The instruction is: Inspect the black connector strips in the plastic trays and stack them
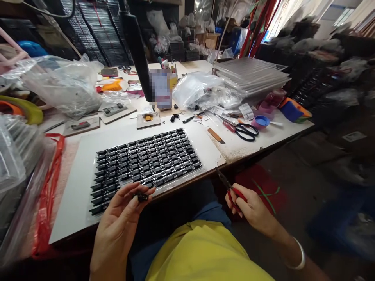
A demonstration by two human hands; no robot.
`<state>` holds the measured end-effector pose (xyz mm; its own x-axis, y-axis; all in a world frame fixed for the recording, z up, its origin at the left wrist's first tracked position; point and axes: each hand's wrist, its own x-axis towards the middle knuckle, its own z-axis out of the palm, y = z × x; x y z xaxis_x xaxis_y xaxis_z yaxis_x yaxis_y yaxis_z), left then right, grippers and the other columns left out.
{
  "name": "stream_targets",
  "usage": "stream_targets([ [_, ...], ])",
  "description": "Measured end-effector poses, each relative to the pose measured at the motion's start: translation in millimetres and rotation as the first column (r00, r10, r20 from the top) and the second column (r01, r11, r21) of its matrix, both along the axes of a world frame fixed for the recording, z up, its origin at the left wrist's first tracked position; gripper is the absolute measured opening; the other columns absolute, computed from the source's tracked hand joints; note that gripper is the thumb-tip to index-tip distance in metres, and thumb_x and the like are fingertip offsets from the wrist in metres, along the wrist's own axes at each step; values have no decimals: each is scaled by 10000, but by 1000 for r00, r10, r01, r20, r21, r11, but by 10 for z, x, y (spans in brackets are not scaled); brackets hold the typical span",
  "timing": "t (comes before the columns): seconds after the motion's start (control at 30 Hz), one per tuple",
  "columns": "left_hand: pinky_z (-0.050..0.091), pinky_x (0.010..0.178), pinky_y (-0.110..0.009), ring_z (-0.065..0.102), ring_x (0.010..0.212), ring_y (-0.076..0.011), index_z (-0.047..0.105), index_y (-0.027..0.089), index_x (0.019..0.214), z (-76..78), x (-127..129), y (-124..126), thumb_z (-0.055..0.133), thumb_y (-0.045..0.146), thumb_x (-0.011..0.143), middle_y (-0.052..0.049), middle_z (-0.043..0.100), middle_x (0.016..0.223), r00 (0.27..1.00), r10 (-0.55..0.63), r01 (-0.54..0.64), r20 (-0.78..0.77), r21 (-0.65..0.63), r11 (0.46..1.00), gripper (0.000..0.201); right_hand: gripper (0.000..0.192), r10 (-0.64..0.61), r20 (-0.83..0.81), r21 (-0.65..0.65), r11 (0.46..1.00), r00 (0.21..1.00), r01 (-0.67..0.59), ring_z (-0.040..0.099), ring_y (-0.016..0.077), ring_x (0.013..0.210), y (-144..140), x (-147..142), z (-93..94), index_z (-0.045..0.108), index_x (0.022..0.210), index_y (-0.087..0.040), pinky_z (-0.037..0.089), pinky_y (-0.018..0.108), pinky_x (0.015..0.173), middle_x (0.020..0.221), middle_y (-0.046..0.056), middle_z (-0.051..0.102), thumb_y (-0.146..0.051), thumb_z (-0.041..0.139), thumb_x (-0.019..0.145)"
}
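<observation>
Between the thumb and fingers of my left hand (123, 214) is a small black electronic part (142, 197), held just in front of the tray's near edge. A clear plastic tray (164, 190) on the white board carries rows of similar black parts (149, 156) with pale pin-like marks. My right hand (246, 203) is wrapped round the red handles of pliers (225, 181), off the table's front edge to the right. Their dark jaws point up and left, apart from the part in my left hand.
Right of the tray lie a cutter knife (216, 136) and black-handled scissors (246, 132). Behind stand plastic bags (202, 91) and a stack of clear trays (252, 74). A dark lamp-like arm (136, 54) hangs over the table. Red strapping (48, 195) lies at the left.
</observation>
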<state>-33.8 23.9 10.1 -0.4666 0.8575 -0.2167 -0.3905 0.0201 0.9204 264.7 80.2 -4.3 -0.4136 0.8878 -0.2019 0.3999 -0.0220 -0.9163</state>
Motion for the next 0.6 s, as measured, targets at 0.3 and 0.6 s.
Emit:
stream_targets([
  [0.3, 561, 857, -285, 665, 1001, -249, 656, 206, 1007, -30, 18, -29, 752, 252, 706, -28, 685, 959, 1000, 1, -1, -25, 18, 1000, 319, 158, -22, 467, 142, 989, 884, -51, 517, 133, 657, -3, 167, -341, 396, 747, -223, 380, 265, 654, 705, 1, 543, -104, 322, 818],
  [0.6, 531, 918, -306, 649, 1046, -265, 723, 153, 916, -90, 62, 54, 771, 283, 690, -89, 701, 1030, 997, -67, 67, -44, -14, 998, 265, 195, 114, 534, -80, 993, 837, -85, 549, 129, 544, 8, 740, -402, 492, 703, -202, 354, 241, 526, 639, 1, 586, -131, 337, 798],
])
